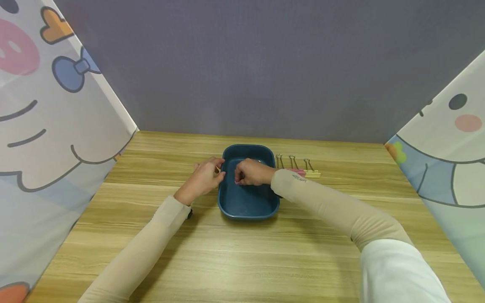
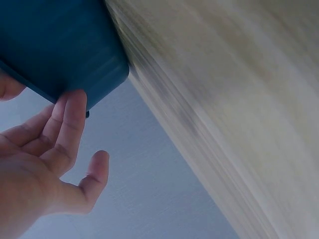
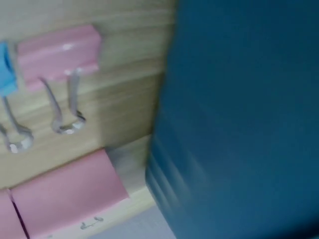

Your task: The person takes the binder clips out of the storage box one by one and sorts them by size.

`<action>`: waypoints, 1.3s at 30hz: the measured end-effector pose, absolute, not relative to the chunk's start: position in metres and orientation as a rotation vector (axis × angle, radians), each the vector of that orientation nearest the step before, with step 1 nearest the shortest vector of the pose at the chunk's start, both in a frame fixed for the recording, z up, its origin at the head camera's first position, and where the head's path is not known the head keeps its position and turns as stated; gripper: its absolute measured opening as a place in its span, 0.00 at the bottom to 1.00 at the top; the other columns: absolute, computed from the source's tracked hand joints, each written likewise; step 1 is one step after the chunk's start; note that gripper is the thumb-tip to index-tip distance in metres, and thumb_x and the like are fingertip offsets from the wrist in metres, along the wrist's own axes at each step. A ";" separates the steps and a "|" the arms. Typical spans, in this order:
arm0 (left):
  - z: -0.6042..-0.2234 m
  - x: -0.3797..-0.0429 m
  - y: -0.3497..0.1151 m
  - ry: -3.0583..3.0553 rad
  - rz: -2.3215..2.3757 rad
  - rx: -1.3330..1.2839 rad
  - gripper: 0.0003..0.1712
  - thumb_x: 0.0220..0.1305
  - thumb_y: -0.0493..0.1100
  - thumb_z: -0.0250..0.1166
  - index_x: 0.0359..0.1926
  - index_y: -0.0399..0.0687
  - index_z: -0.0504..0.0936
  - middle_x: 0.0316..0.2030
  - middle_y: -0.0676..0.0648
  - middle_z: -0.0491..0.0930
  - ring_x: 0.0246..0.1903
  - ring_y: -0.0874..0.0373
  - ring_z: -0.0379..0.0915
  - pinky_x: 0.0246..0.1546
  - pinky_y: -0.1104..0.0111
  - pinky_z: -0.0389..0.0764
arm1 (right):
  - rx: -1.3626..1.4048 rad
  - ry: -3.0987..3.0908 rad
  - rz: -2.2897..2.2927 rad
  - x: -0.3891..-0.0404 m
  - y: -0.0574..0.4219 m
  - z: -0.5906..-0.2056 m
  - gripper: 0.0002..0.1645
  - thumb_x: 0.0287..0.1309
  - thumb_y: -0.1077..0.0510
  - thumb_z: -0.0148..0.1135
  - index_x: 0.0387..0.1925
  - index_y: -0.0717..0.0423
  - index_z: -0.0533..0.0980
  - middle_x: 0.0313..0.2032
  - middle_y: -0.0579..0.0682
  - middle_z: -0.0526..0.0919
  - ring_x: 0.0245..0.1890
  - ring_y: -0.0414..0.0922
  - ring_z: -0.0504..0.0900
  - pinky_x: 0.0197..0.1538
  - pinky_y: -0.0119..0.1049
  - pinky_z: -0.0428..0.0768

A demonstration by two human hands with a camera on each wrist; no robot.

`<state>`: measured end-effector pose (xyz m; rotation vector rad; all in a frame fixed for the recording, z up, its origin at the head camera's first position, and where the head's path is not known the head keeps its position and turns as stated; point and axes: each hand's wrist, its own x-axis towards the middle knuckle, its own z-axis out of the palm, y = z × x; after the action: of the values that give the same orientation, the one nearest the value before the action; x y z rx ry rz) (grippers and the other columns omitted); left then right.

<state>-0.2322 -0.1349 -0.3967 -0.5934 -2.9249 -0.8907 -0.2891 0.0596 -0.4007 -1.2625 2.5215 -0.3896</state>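
A dark blue, round-cornered tray (image 1: 248, 206) stands on the wooden table. My left hand (image 1: 204, 176) is at its left rim; in the left wrist view the fingertips (image 2: 75, 107) touch the rim while the thumb stands apart. Inside the tray, my right hand (image 1: 251, 172) pinches a small pinkish-purple thing (image 1: 238, 182), mostly hidden by the fingers. To the tray's right, binder clips with raised wire handles stand in a row, among them a yellow binder clip (image 1: 313, 174). The right wrist view shows a pink binder clip (image 3: 60, 55) beside a blue binder clip (image 3: 6, 69).
My right sleeve (image 1: 322, 202) passes over the near side of the clips and hides part of them. In the right wrist view a larger pink block-shaped piece (image 3: 72, 196) lies close to the tray wall. A grey partition (image 1: 242, 75) rises behind the table (image 1: 227, 261), with cartoon-printed panels at both sides.
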 end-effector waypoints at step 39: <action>-0.399 -0.233 -0.135 -2.900 -0.999 -0.633 0.25 0.63 0.36 0.60 0.59 0.29 0.70 0.44 0.38 0.74 0.40 0.51 0.75 0.35 0.64 0.77 | -1.353 2.677 -0.754 -0.256 0.130 -0.321 0.08 0.54 0.63 0.64 0.32 0.45 0.81 0.33 0.39 0.77 0.32 0.44 0.74 0.37 0.35 0.73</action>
<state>-0.2326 -0.1347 -0.3985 -0.6327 -2.9003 -0.9988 -0.2557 0.1303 -0.3212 -1.3528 2.6771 -0.7536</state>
